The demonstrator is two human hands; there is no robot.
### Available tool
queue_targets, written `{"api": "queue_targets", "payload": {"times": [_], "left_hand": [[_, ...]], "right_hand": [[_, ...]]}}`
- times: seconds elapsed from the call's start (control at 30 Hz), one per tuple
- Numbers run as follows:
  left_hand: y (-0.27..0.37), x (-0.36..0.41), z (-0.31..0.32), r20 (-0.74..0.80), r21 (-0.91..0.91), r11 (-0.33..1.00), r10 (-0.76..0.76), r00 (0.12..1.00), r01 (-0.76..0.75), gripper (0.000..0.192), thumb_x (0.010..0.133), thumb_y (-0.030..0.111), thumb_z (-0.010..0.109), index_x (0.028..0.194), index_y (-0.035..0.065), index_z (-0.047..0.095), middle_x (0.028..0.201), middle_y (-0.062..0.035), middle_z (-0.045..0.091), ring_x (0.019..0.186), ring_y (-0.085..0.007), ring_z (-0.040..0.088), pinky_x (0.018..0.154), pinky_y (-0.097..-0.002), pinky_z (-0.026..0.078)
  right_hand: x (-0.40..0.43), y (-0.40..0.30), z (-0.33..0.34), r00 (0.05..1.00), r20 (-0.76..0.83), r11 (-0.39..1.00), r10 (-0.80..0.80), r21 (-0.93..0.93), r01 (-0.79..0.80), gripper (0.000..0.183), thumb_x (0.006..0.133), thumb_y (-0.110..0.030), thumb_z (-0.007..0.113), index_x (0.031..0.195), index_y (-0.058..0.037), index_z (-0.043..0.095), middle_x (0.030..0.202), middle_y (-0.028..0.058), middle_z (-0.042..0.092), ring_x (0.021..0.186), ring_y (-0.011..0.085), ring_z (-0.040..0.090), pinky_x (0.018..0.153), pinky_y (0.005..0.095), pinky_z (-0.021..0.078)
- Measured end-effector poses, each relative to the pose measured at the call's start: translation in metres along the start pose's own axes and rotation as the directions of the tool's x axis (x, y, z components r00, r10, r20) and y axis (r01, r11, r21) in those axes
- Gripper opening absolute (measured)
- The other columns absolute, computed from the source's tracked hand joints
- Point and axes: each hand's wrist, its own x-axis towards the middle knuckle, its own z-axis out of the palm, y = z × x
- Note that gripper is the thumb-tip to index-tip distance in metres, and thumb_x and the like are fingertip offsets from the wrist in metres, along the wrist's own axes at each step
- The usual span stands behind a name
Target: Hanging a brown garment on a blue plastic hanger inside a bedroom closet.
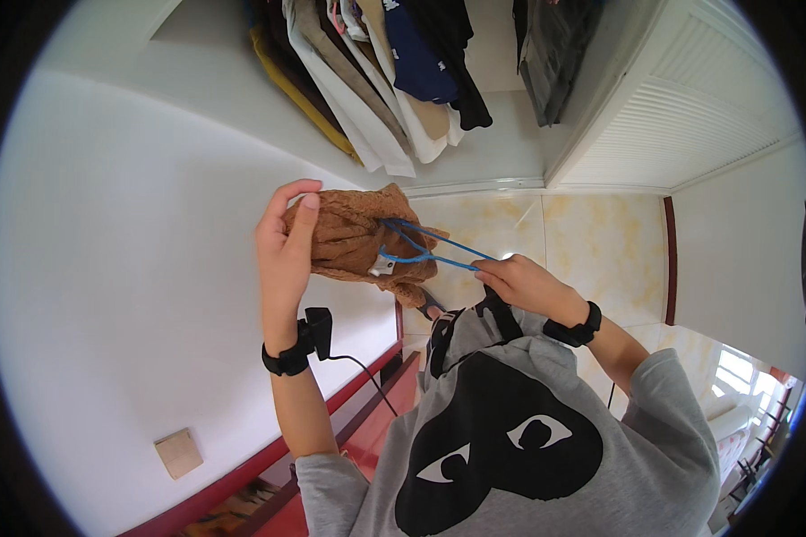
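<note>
A brown fleecy garment (349,228) hangs from my left hand (289,235), whose thumb and fingers close on its left end. A blue clothes hanger (443,258) sits partly inside the garment's opening, beside a small white tag (381,265). The near end of the hanger is between the thumb and fingers of my right hand (524,282), to the right of the garment. Folds of cloth hide the hanger's far part. Both wrists wear black straps.
Ahead is an open wardrobe (497,134) with several hanging clothes (376,87). A white louvred door (698,114) stands at the right. A white wall (141,268) with a switch plate (178,454) rises on the left. A red wooden surface (383,416) lies beside me.
</note>
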Motion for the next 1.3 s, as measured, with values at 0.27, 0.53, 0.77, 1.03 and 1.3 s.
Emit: {"api": "queue_targets", "payload": {"times": [0.27,0.53,0.77,1.03,1.3], "left_hand": [[0.028,-0.02,0.026,0.098,0.115,0.984,0.123,0.988,-0.134,0.022,0.094,0.012,0.058,0.115,0.0047,0.056,0.079,-0.0054,0.063,0.074,-0.0153,0.057,0.072,-0.0281,0.046],[-0.004,-0.021,-0.01,-0.006,0.499,0.866,0.044,0.999,-0.035,0.018,0.094,0.01,0.055,0.111,0.0045,0.058,0.071,-0.011,0.054,0.066,-0.02,0.05,0.066,-0.0309,0.044],[-0.03,-0.03,-0.025,-0.034,0.635,0.762,0.191,0.981,-0.126,0.016,0.093,0.012,0.054,0.106,0.0049,0.06,0.094,-0.0158,0.066,0.084,-0.0379,0.063,0.073,-0.0422,0.05],[-0.042,-0.052,-0.049,-0.025,0.668,0.705,0.341,0.94,-0.238,0.015,0.093,0.009,0.055,0.107,0.0064,0.06,0.096,-0.0135,0.067,0.082,-0.0339,0.065,0.068,-0.0371,0.053],[-0.014,-0.055,-0.097,-0.224,0.789,0.584,0.561,0.797,-0.19,0.017,0.091,-0.002,0.054,0.105,0.0062,0.058,0.092,-0.0118,0.067,0.078,-0.0295,0.066,0.062,-0.034,0.052]], "right_hand": [[0.021,-0.018,0.006,0.995,-0.001,0.973,-0.103,-0.208,0.1,0.02,0.092,-0.021,0.059,0.105,-0.009,0.066,0.069,0.0176,0.064,0.066,0.0379,0.063,0.061,0.0457,0.0501],[0.006,-0.044,-0.062,0.963,0.215,0.935,-0.165,-0.275,0.222,0.019,0.091,-0.024,0.059,0.092,-0.0095,0.071,0.07,0.0139,0.065,0.064,0.0337,0.062,0.058,0.0415,0.0475],[0.019,-0.065,-0.091,0.923,0.283,0.876,-0.261,-0.333,0.35,0.02,0.09,-0.026,0.059,0.087,-0.0101,0.071,0.059,0.0134,0.059,0.056,0.0339,0.057,0.053,0.0412,0.0429],[0.045,-0.076,-0.09,0.847,0.315,0.834,-0.428,-0.223,0.504,0.019,0.09,-0.023,0.061,0.084,-0.0076,0.07,0.057,0.0119,0.056,0.052,0.0325,0.055,0.049,0.0394,0.0406],[0.065,-0.092,-0.091,0.843,0.226,0.67,-0.488,-0.523,0.527,0.018,0.089,-0.022,0.063,0.077,-0.0086,0.065,0.055,0.0082,0.056,0.048,0.0268,0.054,0.046,0.0371,0.0385]]}}
